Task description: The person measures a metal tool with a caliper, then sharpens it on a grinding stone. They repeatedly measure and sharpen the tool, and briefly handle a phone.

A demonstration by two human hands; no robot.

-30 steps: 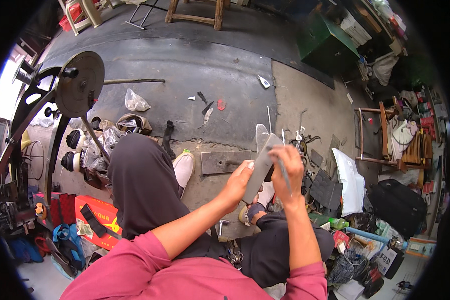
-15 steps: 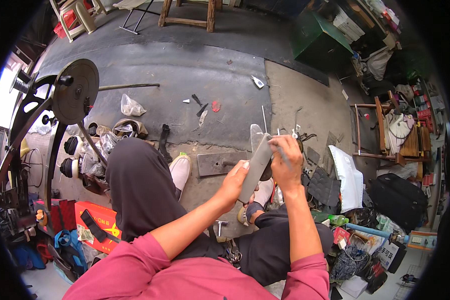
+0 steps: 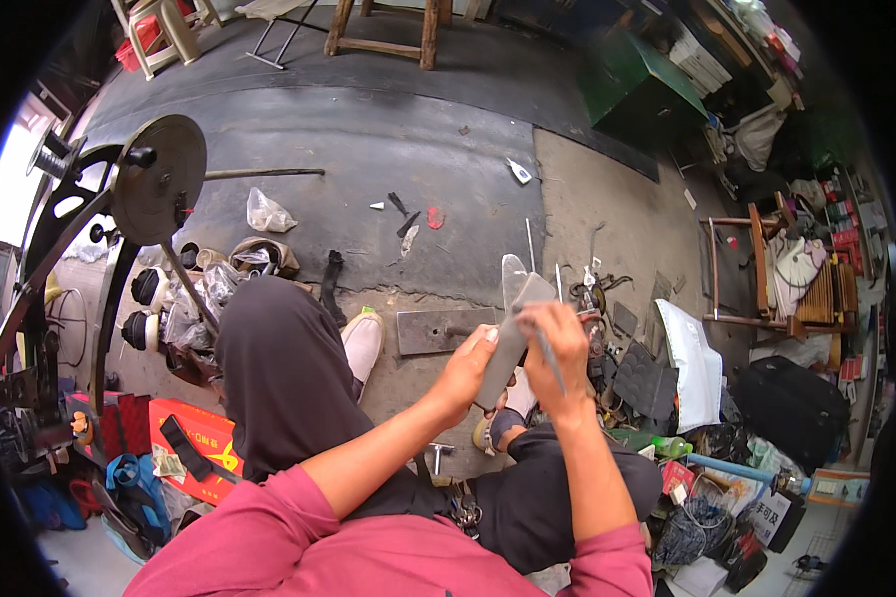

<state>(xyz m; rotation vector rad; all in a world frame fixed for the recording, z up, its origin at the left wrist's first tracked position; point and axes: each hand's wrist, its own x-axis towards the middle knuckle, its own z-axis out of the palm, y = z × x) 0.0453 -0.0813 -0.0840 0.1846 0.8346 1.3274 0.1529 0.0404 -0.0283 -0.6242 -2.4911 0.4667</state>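
While both hands, left hand (image 3: 465, 370) and right hand (image 3: 558, 350), grip the grey blade (image 3: 513, 323), a metal plate (image 3: 446, 329) and a wheel stand (image 3: 156, 191) crowd the floor (image 3: 388, 149).

A dull grey metal blade (image 3: 509, 333) with a matt face, a rusty flat steel plate (image 3: 444, 329), rough concrete floor (image 3: 368, 149), and a glossy white plastic bag (image 3: 695, 363).

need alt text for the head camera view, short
Seen from above, a seated person holds a flat grey metal blade with the left hand and works a thin tool against it with the right hand, over a cluttered workshop floor.
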